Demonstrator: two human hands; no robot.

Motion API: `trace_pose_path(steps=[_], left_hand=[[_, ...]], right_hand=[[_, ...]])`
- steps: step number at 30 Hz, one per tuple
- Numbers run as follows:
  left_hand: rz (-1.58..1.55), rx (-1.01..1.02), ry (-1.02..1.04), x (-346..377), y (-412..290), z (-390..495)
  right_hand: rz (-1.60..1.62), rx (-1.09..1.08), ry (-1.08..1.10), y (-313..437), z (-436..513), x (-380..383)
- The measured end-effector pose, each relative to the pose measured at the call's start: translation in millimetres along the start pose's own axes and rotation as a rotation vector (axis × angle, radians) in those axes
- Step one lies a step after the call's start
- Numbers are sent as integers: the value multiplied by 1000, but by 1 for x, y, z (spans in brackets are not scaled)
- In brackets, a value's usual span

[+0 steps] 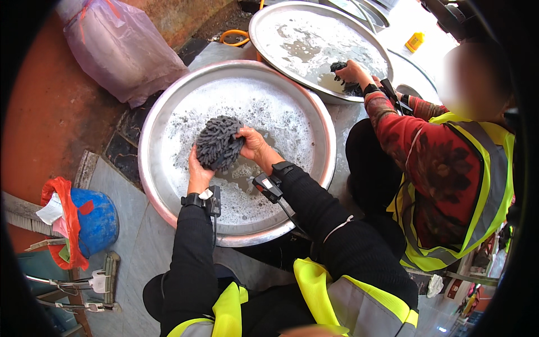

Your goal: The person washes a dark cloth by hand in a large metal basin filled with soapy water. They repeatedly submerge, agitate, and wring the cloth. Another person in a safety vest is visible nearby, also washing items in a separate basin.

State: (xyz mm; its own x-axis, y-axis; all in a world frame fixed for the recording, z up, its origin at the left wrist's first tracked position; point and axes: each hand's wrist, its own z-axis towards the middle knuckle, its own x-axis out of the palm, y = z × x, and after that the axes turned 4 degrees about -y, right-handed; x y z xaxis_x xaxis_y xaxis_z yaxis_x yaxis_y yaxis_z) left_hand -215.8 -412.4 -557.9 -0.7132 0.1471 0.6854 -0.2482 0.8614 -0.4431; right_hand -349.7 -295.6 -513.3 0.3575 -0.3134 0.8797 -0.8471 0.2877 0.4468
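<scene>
Between my two hands is a grey chenille mop head or wash mitt (220, 142), wet and bunched into a ball. My left hand (199, 170) grips its lower left side, with the fingers partly hidden behind it. From the right, my right hand (254, 145) pinches its edge between thumb and fingers. Both hands are over a large round metal basin (152, 168). Soapy, greyish water (269, 215) with white foam fills the basin below them.
A co-worker in a reflective vest (488, 168) handles a dark chenille piece (338, 67) at a second foamy metal basin (269, 46). A blue bucket (99, 221) with a red liner, sponge mops (110, 278), a purple plastic sack (126, 54) and a yellow bottle (414, 42) stand around.
</scene>
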Motion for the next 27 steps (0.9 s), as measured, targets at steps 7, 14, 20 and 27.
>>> trace_pose_path(steps=[7, 14, 20, 27], left_hand=[[-51, 37, 120, 0, -2, -5], [-60, 113, 13, 0, -7, -6], [-37, 68, -62, -7, -7, 3], [-55, 155, 14, -9, -9, 7]], right_hand=[[15, 4, 33, -2, 5, -8], [22, 17, 23, -6, 11, -19], [14, 32, 3, -5, 12, -24], [-98, 9, -255, -4, 11, -30]])
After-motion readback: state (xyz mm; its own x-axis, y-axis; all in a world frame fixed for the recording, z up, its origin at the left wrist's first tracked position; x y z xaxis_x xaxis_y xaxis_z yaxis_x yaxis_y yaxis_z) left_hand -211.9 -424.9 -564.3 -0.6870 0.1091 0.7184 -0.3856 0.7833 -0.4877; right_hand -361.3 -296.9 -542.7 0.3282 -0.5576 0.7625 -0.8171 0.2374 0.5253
